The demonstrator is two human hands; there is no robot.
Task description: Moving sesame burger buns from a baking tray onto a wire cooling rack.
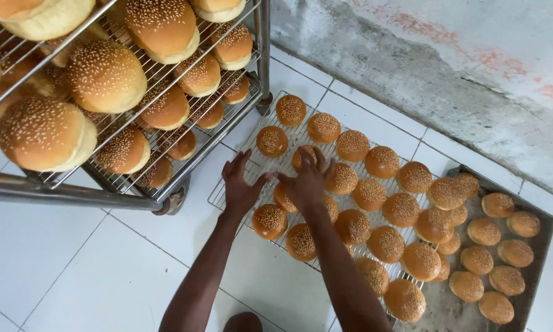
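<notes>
White tiled floor [73, 258] carries a wire cooling rack [227, 195] laid flat, loaded with sesame buns [387, 243] in rows. Its far end overlaps a dark metal tray [544, 237], also on the floor. A wheeled trolley [67, 192] stands just beside the rack.

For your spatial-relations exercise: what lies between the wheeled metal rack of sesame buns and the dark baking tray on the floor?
In the head view, a wire cooling grid loaded with sesame buns lies between them; both hands, left and right, rest on it.
</notes>
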